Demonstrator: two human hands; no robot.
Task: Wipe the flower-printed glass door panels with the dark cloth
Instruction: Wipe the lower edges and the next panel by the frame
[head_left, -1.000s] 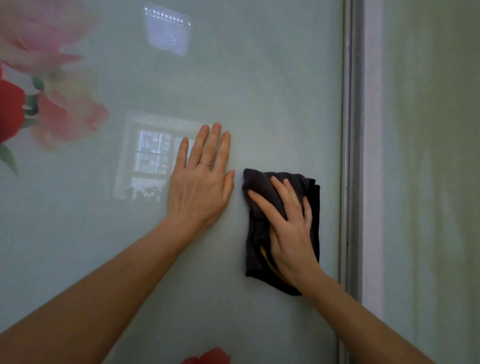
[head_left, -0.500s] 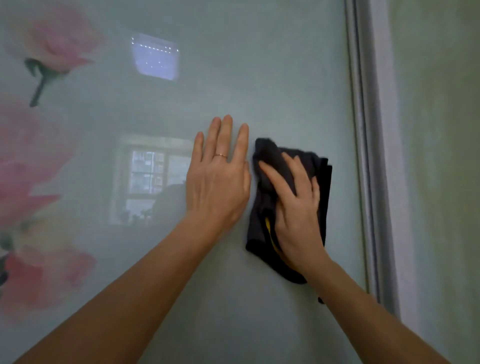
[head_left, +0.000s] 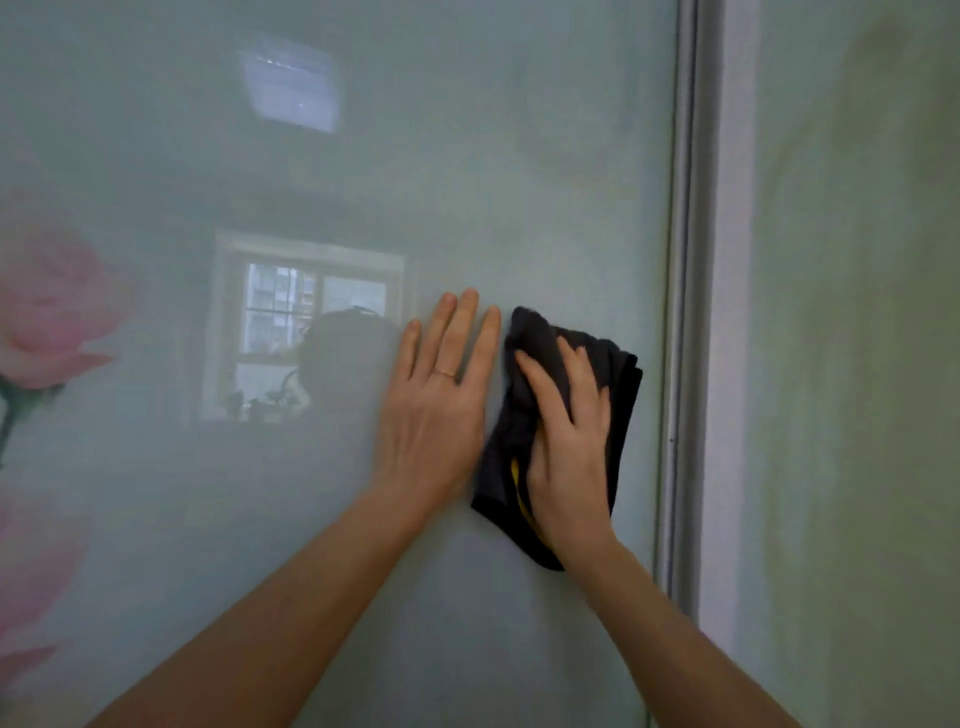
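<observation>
A pale green glass door panel (head_left: 545, 182) fills the view, with pink printed flowers (head_left: 47, 317) at its left edge. My right hand (head_left: 569, 441) presses a folded dark cloth (head_left: 621, 395) flat against the glass with straight, spread fingers; a yellow edge shows under the palm. My left hand (head_left: 441, 405), with a ring on one finger, lies flat on the glass right beside the cloth, fingers straight and pointing up.
A grey metal frame strip (head_left: 685, 312) runs top to bottom just right of the cloth. Beyond it is a greenish wall or panel (head_left: 857, 364). The glass reflects a window (head_left: 306, 327) and a ceiling light (head_left: 291, 85).
Both hands and the cloth have climbed the panel together; the red and pink flowers have slid down and left in view.
</observation>
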